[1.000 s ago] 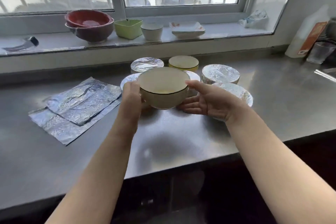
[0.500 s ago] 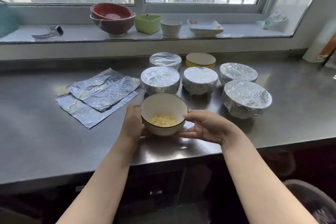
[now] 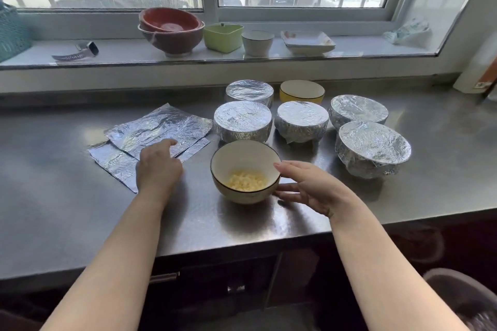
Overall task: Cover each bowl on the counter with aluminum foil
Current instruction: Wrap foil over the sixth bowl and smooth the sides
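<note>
A cream bowl with yellow food pieces stands uncovered on the steel counter near its front edge. My right hand rests beside the bowl's right side, fingers loosely spread and touching its wall. My left hand reaches out over the stacked foil sheets to the left, fingertips on the top sheet. Behind the bowl stand several foil-covered bowls. A yellow bowl at the back has no foil.
On the window sill sit stacked red bowls, a green container, a white cup, a square dish and a peeler. A white bottle stands at the far right.
The bowl came down from in front of me onto the counter near the edge. My left hand let go and moved left onto the foil sheets; my right hand loosened its hold.
</note>
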